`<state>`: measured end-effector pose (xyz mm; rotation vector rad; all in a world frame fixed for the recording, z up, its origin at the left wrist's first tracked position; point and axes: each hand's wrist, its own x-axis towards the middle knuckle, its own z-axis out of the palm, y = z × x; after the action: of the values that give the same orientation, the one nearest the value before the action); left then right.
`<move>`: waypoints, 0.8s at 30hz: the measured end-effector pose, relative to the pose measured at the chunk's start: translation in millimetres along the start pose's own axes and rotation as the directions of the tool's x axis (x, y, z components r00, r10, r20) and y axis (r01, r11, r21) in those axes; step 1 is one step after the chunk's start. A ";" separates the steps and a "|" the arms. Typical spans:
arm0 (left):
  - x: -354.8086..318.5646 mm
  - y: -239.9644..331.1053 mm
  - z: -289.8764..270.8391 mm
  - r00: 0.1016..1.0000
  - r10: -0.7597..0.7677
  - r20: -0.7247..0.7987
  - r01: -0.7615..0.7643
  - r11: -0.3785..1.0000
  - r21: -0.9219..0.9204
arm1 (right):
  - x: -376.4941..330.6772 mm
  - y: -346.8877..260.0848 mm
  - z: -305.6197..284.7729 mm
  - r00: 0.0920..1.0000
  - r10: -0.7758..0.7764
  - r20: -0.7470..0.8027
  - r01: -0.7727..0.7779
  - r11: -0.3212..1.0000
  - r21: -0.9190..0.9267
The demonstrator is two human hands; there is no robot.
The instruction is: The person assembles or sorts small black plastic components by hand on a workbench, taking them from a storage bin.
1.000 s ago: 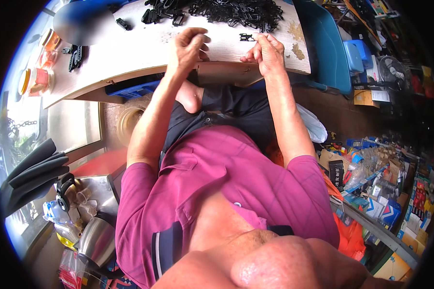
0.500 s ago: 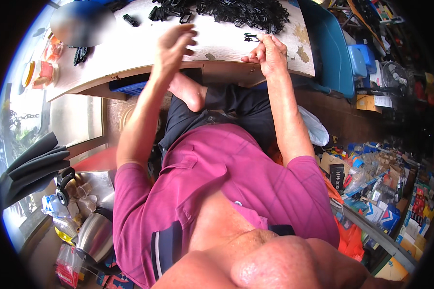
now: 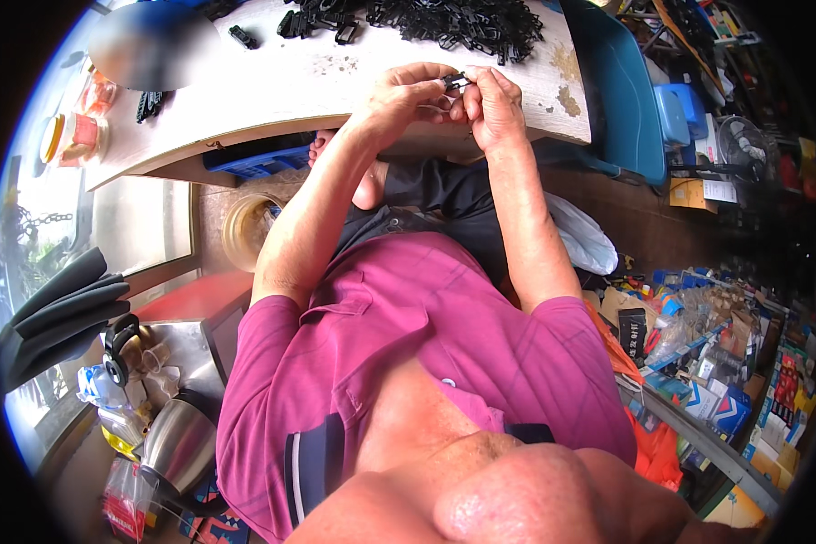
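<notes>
Over the table's near edge, my two hands meet at a small black plastic part (image 3: 456,82). My left hand (image 3: 406,95) pinches its left end between thumb and fingers. From the other side, my right hand (image 3: 494,104) grips its right end, the fingers curled. Fingers cover much of the part, so its full shape is hidden. Beyond my hands lies a large heap of similar black plastic parts (image 3: 471,27) on the pale table (image 3: 272,91). A smaller group of these parts (image 3: 322,23) sits left of the heap, with a single one (image 3: 243,37) further left.
A stack of black parts (image 3: 150,105) lies at the table's left, near orange-lidded jars (image 3: 71,138). Right of the table stands a blue-green bin (image 3: 621,100). A blue crate (image 3: 258,163) is under the table, a round tub (image 3: 245,234) on the floor. A steel kettle (image 3: 179,444) stands lower left.
My left hand has moved right from above the table and now grips the black part. My right hand has drawn the part slightly left and nearer, still holding it.
</notes>
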<state>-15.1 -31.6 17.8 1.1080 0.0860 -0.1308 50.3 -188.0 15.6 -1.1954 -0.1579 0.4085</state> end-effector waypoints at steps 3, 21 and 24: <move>1.9 -3.1 -5.4 0.998 -0.042 0.052 0.044 0.999 -0.030 | 0.6 1.4 -1.3 1.000 -0.008 0.030 0.008 1.000 0.001; -22.4 -1.2 -15.0 0.899 0.384 -0.211 -0.301 0.892 0.338 | -6.0 -1.3 13.9 0.989 0.083 0.119 -0.070 0.991 -0.111; -15.1 19.3 -70.8 0.716 0.678 -0.165 -0.303 0.515 0.802 | -6.0 -0.8 12.1 0.990 0.100 0.095 -0.096 0.994 -0.051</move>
<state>-27.5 41.3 5.5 1.9316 0.1364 0.7330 41.0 -180.1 21.3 -1.2326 -0.1946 0.5526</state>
